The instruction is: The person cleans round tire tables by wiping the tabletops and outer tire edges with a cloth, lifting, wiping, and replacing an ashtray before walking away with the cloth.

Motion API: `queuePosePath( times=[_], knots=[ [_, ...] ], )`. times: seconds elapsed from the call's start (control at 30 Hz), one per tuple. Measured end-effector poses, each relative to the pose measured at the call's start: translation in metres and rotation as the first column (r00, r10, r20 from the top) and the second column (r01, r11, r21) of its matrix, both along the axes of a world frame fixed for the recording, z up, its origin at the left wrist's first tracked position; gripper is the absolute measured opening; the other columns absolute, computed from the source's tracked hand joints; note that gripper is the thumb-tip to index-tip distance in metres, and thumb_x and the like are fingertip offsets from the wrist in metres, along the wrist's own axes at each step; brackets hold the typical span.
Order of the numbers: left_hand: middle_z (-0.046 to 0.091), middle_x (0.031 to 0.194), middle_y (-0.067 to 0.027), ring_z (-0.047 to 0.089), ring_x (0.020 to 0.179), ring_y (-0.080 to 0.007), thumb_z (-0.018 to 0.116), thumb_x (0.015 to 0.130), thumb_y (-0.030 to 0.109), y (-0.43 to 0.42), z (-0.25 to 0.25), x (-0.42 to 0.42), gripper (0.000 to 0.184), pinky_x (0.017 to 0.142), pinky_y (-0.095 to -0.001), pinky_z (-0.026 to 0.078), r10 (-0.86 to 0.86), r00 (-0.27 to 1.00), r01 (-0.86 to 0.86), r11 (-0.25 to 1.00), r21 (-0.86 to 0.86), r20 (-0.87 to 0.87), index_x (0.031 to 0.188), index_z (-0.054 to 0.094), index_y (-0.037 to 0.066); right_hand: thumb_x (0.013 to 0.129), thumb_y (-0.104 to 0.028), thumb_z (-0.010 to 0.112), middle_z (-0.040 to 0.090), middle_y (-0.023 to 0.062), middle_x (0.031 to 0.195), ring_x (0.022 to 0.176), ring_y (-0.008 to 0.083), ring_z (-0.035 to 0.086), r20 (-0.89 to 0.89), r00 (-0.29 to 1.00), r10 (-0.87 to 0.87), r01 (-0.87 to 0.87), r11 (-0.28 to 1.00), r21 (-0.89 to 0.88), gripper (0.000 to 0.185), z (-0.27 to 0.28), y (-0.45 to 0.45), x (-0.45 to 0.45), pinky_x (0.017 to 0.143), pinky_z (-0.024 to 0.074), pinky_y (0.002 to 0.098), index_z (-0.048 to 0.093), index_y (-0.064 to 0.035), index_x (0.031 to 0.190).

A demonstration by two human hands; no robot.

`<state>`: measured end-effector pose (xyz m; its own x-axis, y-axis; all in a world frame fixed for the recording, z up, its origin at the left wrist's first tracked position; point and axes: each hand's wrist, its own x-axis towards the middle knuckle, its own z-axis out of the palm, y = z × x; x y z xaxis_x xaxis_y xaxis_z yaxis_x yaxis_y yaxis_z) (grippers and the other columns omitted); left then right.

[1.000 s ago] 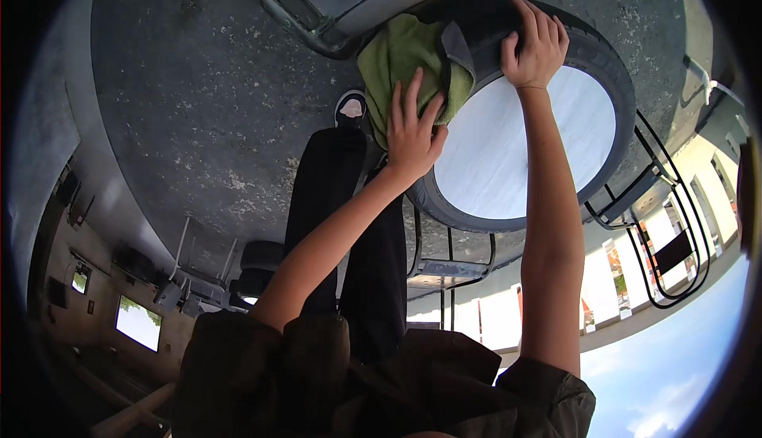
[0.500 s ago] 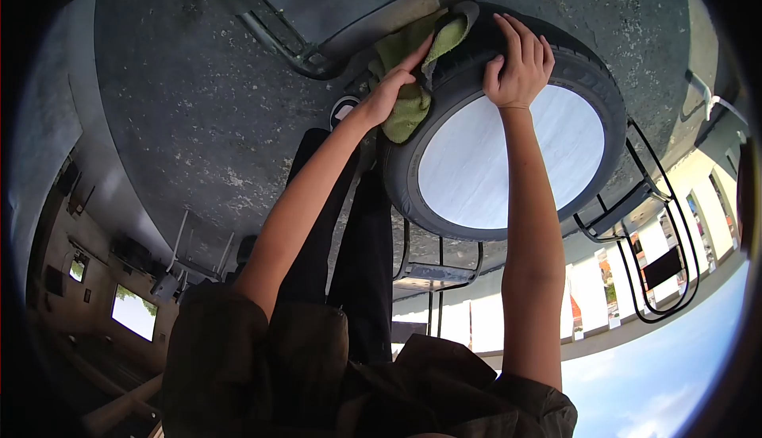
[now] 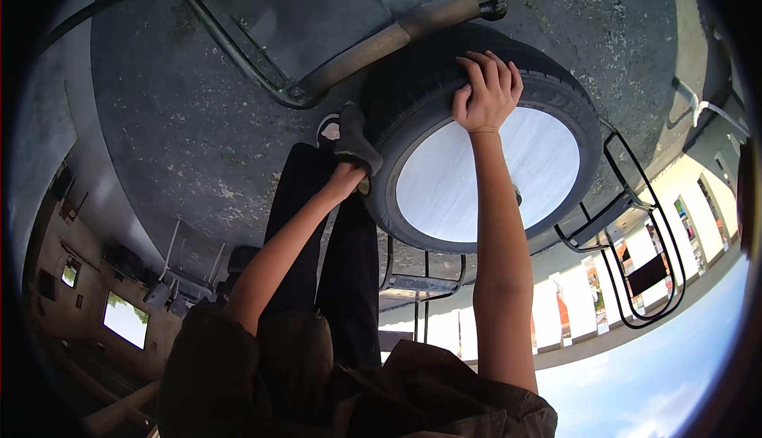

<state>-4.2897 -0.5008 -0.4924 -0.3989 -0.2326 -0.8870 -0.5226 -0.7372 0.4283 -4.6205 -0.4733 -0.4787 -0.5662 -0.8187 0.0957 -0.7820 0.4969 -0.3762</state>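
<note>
A black tire [image 3: 389, 124] with a pale round panel [image 3: 484, 192] across its opening stands on the floor, tilted. My right hand [image 3: 490, 96] holds its upper edge, fingers bent over the tread and thumb along the sidewall. Low on the tire's left side, my left hand [image 3: 347, 177] is closed on a cloth [image 3: 359, 142], its fingers partly hidden. The cloth's grey face shows, with a bit of green below, and it lies against the tire.
A metal-framed chair [image 3: 381, 33] is close behind the tire. Two more wire-framed chairs [image 3: 421, 273] [image 3: 611, 219] are beyond it, by a slatted railing. My shoe [image 3: 328, 131] is beside the cloth on the worn grey floor [image 3: 190, 136].
My left hand has brought the cloth down and left along the tire, and its grey face now shows instead of green. My right hand stays on the tire's upper edge, fingers closer together.
</note>
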Motion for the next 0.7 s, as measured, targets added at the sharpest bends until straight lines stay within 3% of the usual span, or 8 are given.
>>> queuePosePath(
  times=[0.03,0.13,0.17,0.27,0.4,0.47,0.57,0.7],
  knots=[
    [0.060,0.120,-0.0102,0.054,0.117,-0.0197,0.061,0.088,0.004,0.002,-0.001,-0.001,0.034,0.102,-0.0359,0.040,0.042,0.999,-0.042,0.999,-0.006,-0.021,0.121,0.058,0.000,0.068,-0.022,0.053,0.066,-0.0034,0.111,0.117,0.0191,0.057,-0.011,1.000,-0.005,0.005,1.000,-0.003,0.036,-0.001,0.000,0.001,0.110,0.0320,0.0435,0.071,-0.0206,0.099],
    [0.060,0.125,-0.0110,0.055,0.120,-0.0211,0.054,0.093,0.004,-0.012,0.008,-0.024,0.036,0.104,-0.0357,0.040,-0.308,0.951,0.291,0.925,-0.245,-0.033,0.128,0.055,-0.004,0.068,-0.022,0.053,0.066,-0.0037,0.111,0.117,0.0189,0.057,0.000,1.000,-0.009,0.009,1.000,0.018,0.037,0.000,0.000,0.001,0.110,0.0316,0.0436,0.070,-0.0205,0.100],
    [0.065,0.114,-0.0134,0.061,0.110,-0.0249,0.056,0.093,0.009,-0.017,0.003,-0.035,0.029,0.099,-0.0366,0.043,-0.449,0.894,0.398,0.791,-0.465,0.000,0.118,0.059,-0.004,0.069,-0.022,0.052,0.066,-0.0033,0.111,0.117,0.0189,0.057,0.000,1.000,-0.012,0.012,1.000,0.019,0.038,0.000,-0.001,0.000,0.110,0.0308,0.0430,0.070,-0.0200,0.101],
    [0.061,0.113,-0.0219,0.058,0.104,-0.0377,0.064,0.089,0.023,-0.032,-0.020,-0.077,0.029,0.091,-0.0427,0.045,-0.470,0.867,0.485,0.714,-0.504,0.167,0.105,0.067,-0.001,0.071,-0.021,0.049,0.066,-0.0026,0.112,0.118,0.0190,0.058,0.007,1.000,-0.011,0.010,1.000,0.020,0.039,0.001,-0.002,-0.001,0.110,0.0293,0.0417,0.070,-0.0191,0.104],
    [0.062,0.112,-0.0241,0.058,0.109,-0.0355,0.052,0.098,0.040,-0.079,-0.058,-0.158,0.046,0.094,-0.0430,0.043,-0.362,0.928,0.307,0.877,-0.370,-0.087,0.111,0.065,-0.002,0.069,-0.022,0.051,0.066,-0.0034,0.111,0.117,0.0190,0.057,0.002,1.000,-0.014,0.014,1.000,0.008,0.039,0.001,-0.001,-0.001,0.110,0.0306,0.0425,0.070,-0.0201,0.103],
    [0.053,0.140,-0.0129,0.047,0.129,-0.0181,0.046,0.104,0.042,-0.098,-0.114,-0.193,0.055,0.107,-0.0306,0.035,-0.553,0.833,0.545,0.824,-0.159,-0.013,0.135,0.053,-0.003,0.067,-0.022,0.052,0.066,-0.0039,0.109,0.116,0.0190,0.058,-0.005,1.000,-0.009,0.009,1.000,0.002,0.037,0.000,-0.002,-0.001,0.110,0.0314,0.0428,0.070,-0.0205,0.100],
    [0.052,0.141,-0.0124,0.047,0.129,-0.0176,0.045,0.104,0.041,-0.107,-0.170,-0.226,0.055,0.108,-0.0302,0.034,-0.562,0.818,0.572,0.815,0.087,-0.120,0.137,0.052,-0.002,0.067,-0.022,0.051,0.067,-0.0036,0.108,0.115,0.0193,0.058,-0.009,1.000,-0.004,0.004,1.000,0.012,0.036,-0.003,-0.001,0.000,0.110,0.0305,0.0427,0.071,-0.0200,0.097],
    [0.051,0.142,-0.0117,0.046,0.131,-0.0169,0.045,0.105,0.040,-0.105,-0.202,-0.261,0.054,0.110,-0.0298,0.033,-0.540,0.807,0.585,0.785,0.203,-0.237,0.139,0.051,-0.001,0.066,-0.022,0.051,0.067,-0.0037,0.106,0.114,0.0190,0.058,-0.005,1.000,-0.018,0.018,1.000,0.009,0.034,-0.005,0.001,0.000,0.110,0.0306,0.0430,0.071,-0.0198,0.093]
  ],
)
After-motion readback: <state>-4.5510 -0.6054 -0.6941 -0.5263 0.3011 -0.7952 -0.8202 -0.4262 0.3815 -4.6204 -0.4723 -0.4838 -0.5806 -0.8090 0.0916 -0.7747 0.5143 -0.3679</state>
